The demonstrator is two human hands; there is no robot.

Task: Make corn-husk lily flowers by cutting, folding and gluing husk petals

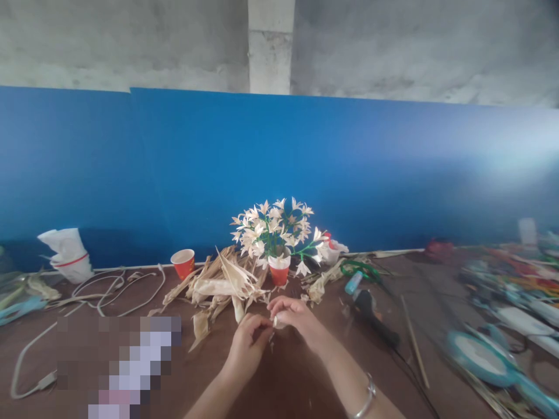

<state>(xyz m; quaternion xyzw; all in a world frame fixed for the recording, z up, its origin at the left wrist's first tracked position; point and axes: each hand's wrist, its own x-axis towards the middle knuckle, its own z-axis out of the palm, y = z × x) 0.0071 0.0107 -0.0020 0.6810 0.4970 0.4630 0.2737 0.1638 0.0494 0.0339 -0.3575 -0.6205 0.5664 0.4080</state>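
Note:
My left hand (248, 343) and my right hand (296, 317) meet over the brown table (279, 384), fingers pinched together on a small pale piece of dried husk (275, 322). Just beyond them lies a pile of dried corn husks (218, 285). Behind that stands a red and white cup (279, 269) filled with cream husk flowers on green stems (275, 227). A silver bracelet (367, 398) sits on my right wrist.
An empty red cup (183, 263) stands at the back left, with white cords (109, 291) and stacked white cups (70, 256) further left. A black glue gun (371, 317) and a thin stick (414, 340) lie to the right, beside blurred colourful clutter (502, 326). A blue wall panel (279, 169) stands behind.

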